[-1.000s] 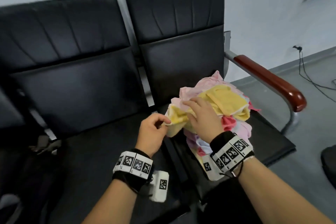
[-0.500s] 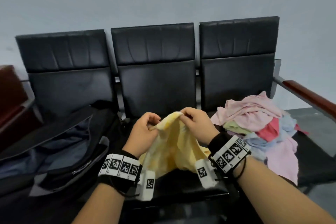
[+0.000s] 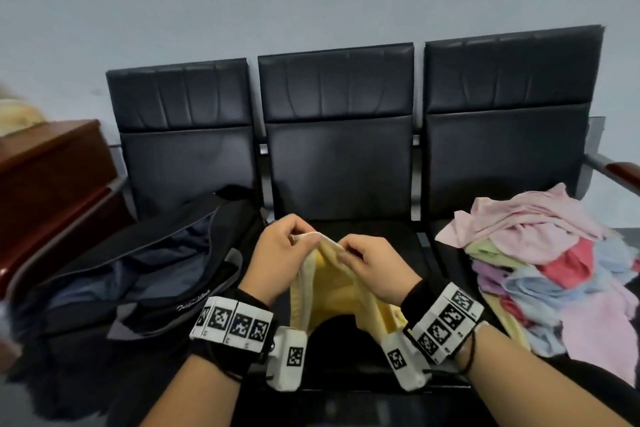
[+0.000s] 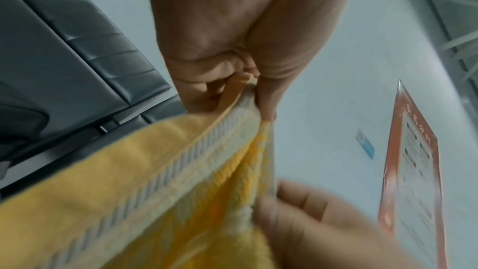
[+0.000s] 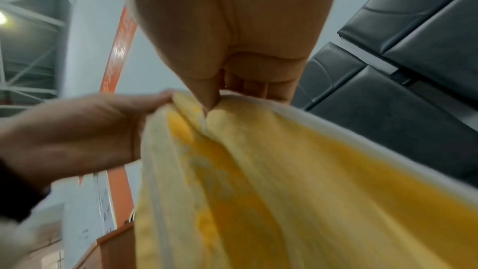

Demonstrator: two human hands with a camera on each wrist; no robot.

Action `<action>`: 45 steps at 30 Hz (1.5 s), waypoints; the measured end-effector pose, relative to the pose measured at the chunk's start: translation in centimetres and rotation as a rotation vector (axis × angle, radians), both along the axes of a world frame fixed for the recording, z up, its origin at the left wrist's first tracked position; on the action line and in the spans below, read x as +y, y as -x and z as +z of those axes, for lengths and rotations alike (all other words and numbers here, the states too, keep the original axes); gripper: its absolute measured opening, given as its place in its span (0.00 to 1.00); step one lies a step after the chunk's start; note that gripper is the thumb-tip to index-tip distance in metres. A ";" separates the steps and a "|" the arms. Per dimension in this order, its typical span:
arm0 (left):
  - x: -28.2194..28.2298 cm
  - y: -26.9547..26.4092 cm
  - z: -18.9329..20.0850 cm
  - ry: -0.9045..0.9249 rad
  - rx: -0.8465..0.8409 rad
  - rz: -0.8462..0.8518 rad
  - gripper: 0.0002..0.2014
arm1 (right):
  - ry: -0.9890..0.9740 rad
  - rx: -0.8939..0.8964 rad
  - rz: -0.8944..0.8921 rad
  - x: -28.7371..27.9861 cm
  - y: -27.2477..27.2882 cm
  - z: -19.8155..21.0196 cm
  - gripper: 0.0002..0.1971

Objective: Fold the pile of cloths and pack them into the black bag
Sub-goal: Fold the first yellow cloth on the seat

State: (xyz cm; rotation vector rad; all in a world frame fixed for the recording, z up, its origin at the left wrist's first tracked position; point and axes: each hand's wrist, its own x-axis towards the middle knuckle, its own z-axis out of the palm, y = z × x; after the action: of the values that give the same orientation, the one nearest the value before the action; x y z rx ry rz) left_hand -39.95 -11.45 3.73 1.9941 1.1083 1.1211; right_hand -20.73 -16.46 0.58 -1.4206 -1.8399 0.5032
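Note:
A yellow cloth [image 3: 332, 291] with a pale border hangs above the middle seat, held by its top edge. My left hand [image 3: 280, 253] pinches that edge on the left, and my right hand [image 3: 367, 260] pinches it close beside. The left wrist view shows thumb and fingers of the left hand [image 4: 248, 85] nipping the ribbed hem of the yellow cloth [image 4: 145, 181]. In the right wrist view the right hand [image 5: 220, 93] pinches the yellow cloth [image 5: 271, 181]. The pile of cloths [image 3: 547, 263], pink, red, blue and green, lies on the right seat. The black bag [image 3: 138, 267] lies open on the left seat.
Three black padded seats [image 3: 339, 163] stand in a row against a grey wall. A brown wooden cabinet [image 3: 45, 180] stands at the far left. A brown armrest [image 3: 623, 172] ends the row at the right.
The yellow cloth came off the pile and now hangs over the middle seat. Both hands have moved closer together along its top edge. The view has swung left, showing the bag.

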 end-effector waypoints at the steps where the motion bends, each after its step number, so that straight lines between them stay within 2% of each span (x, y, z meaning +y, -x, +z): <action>1: 0.3 0.4 0.4 -0.021 -0.013 0.017 0.08 | 0.030 -0.040 0.000 -0.1 0.1 -0.8 0.06; 5: 1.9 3.2 1.5 -0.078 -0.135 0.110 0.06 | 0.094 -0.123 -0.075 -0.1 -1.0 -3.8 0.14; 10: 3.9 8.8 1.6 -0.083 -0.247 0.274 0.03 | 0.048 -0.059 -0.206 0.7 -4.7 -3.5 0.09; 13: 4.7 11.3 0.8 -0.068 -0.264 0.392 0.03 | 0.013 -0.029 -0.249 1.1 -5.7 -3.0 0.11; 16: 5.5 12.4 -0.4 -0.022 -0.289 0.541 0.04 | 0.015 0.023 -0.281 1.4 -6.0 -2.9 0.12; 19: 5.8 12.5 -1.6 0.061 -0.299 0.577 0.05 | 0.042 0.100 -0.268 1.6 -5.9 -2.7 0.10; 23: 5.3 10.3 -2.5 0.133 -0.251 0.496 0.06 | 0.025 0.265 -0.235 1.8 -4.6 -2.0 0.08; 25: 4.1 7.8 -2.5 0.154 -0.268 0.366 0.08 | 0.072 0.365 -0.195 1.9 -3.3 -1.5 0.05; 27: 2.8 5.1 -2.4 0.144 -0.203 0.216 0.10 | 0.127 0.427 -0.130 1.8 -2.1 -1.1 0.04; 31: 0.7 1.1 -2.0 0.128 -0.018 -0.049 0.13 | 0.130 0.366 0.011 1.1 -0.9 -0.3 0.07; 35: -0.2 -0.9 -2.1 0.077 0.146 -0.226 0.15 | 0.124 0.160 0.076 0.8 -0.9 0.0 0.12; 38: -0.3 -1.5 -2.2 0.020 0.196 -0.204 0.05 | 0.084 0.096 0.066 0.6 -1.3 -0.3 0.10; 41: -0.1 -1.5 -2.5 -0.083 0.218 -0.119 0.05 | 0.094 0.040 0.054 0.3 -1.8 -1.3 0.08; 45: 0.7 -0.6 -2.2 -0.167 0.147 0.020 0.05 | 0.192 -0.208 -0.038 -0.1 -3.8 -3.2 0.14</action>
State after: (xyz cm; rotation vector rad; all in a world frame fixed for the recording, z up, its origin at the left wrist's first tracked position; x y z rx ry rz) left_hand -39.31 -10.80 1.50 2.2301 1.1422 1.1251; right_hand -16.94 -16.52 -2.60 -1.6878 -1.9656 0.5425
